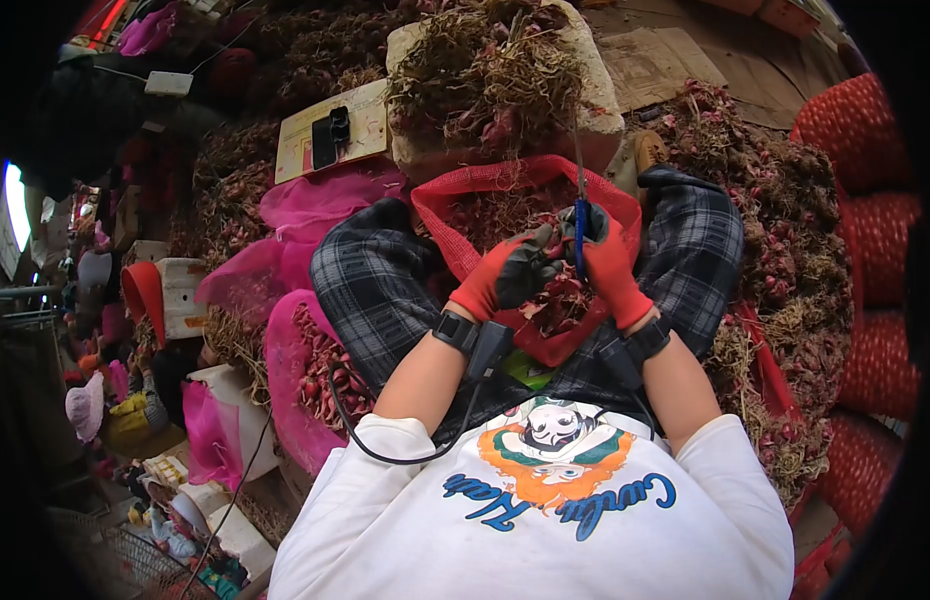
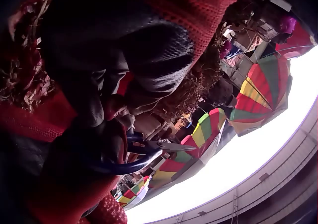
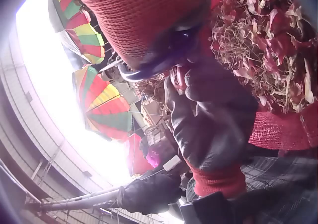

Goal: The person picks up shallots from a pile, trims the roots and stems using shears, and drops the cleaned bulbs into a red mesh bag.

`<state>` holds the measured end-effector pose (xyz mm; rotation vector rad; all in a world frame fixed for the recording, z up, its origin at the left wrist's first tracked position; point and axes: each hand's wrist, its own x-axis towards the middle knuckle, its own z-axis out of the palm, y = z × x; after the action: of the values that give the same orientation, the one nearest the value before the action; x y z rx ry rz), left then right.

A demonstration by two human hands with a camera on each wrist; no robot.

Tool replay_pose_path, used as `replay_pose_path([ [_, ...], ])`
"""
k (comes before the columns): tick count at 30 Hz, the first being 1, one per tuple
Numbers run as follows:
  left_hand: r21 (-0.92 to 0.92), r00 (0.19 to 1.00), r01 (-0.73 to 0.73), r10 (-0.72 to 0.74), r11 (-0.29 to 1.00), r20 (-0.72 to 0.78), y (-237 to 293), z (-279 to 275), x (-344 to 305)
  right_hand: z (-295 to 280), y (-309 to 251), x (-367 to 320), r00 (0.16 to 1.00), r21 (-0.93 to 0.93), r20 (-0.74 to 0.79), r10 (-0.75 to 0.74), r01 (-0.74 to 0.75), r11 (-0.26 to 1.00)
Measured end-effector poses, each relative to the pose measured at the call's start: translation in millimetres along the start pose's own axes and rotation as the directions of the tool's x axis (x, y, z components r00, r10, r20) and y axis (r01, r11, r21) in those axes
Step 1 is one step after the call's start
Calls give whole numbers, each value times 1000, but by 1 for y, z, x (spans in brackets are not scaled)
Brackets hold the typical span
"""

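Note:
Both hands wear red knit gloves with dark coated palms, and they meet over an open red mesh sack (image 1: 437, 215) between the knees. My left hand (image 1: 507, 272) pinches a small reddish shallot (image 3: 180, 78) between thumb and fingers, best seen in the right wrist view. My right hand (image 1: 610, 268) grips scissors by their blue handles (image 1: 581, 235), close beside the left fingers. The scissor blades (image 2: 174, 146) point away from the body, past the hands. Shallots and dry skins (image 3: 268, 50) lie inside the sack, partly hidden by the hands.
A pale foam box (image 1: 600, 110) topped with dry-stemmed shallots (image 1: 485, 75) stands ahead. Left are a phone (image 1: 325, 142) on a cardboard sheet (image 1: 290, 150) and a pink net bag (image 1: 285, 350) of shallots. Heaped shallots (image 1: 785, 270) and filled red sacks (image 1: 880, 360) line the right.

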<state>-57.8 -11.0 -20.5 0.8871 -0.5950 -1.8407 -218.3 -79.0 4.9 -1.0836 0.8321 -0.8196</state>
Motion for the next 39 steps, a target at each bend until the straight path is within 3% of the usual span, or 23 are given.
replay_pose_path([
  [1, 102, 999, -34, 37, 994, -24, -3, -3, 2, 0, 1, 0, 1000, -27, -21, -12, 12, 1000],
  [4, 379, 976, -217, 206, 900, 69, -1, 1, 1, -6, 5, 0, 996, 162, -76, 53, -40, 986],
  [6, 371, 972, -233, 223, 899, 70, 7, 10, -5, -6, 5, -1, 996, 138, -94, -8, 21, 990],
  [7, 277, 984, -175, 179, 945, 10, 18, 22, -10, -5, 1, -1, 994, 125, -104, -39, 52, 991],
  [8, 178, 991, -119, 129, 977, -44, 24, 27, -12, -4, -4, -3, 997, 111, -74, -14, 22, 994],
  [10, 169, 975, -188, 205, 967, -89, 20, 19, -7, 2, -19, -9, 999, 80, -12, 38, -37, 996],
  [13, 224, 976, -173, 197, 959, -92, 8, 7, 2, 3, -12, -7, 988, -174, 138, -68, 92, 980],
  [14, 256, 981, -151, 177, 955, -82, 4, 3, 4, 1, -13, -6, 986, -117, 168, 8, 12, 993],
  [17, 247, 989, -140, 148, 959, -14, 26, 21, -6, -3, -14, -2, 975, -102, 222, 24, -1, 995],
  [20, 374, 985, -126, 160, 919, -63, 20, 9, -6, -5, -23, -2, 970, -198, 243, 23, 26, 980],
  [23, 394, 987, -152, 159, 906, 13, 16, -2, -7, -7, -36, -2, 951, -207, 242, 191, -141, 968],
  [26, 324, 993, -75, 100, 943, -61, 23, 13, -10, -11, -28, -1, 956, -111, 245, 164, -140, 984],
  [29, 309, 988, -87, 121, 947, -93, 23, 11, -7, -10, -27, -4, 973, -35, 166, 158, -154, 987],
  [32, 265, 991, -27, 61, 964, -120, 27, 17, -9, -11, -34, -4, 953, 10, 184, 241, -247, 969],
  [35, 269, 975, -70, 123, 960, -186, 15, 6, -6, -11, -33, -5, 957, -26, 181, 226, -225, 974],
  [38, 173, 925, 19, 48, 985, -377, 24, 10, -2, -10, -31, -10, 923, 22, 276, 267, -284, 959],
  [39, 156, 928, -7, 65, 988, -368, 25, 12, -2, -11, -28, -8, 937, 26, 219, 274, -286, 958],
])
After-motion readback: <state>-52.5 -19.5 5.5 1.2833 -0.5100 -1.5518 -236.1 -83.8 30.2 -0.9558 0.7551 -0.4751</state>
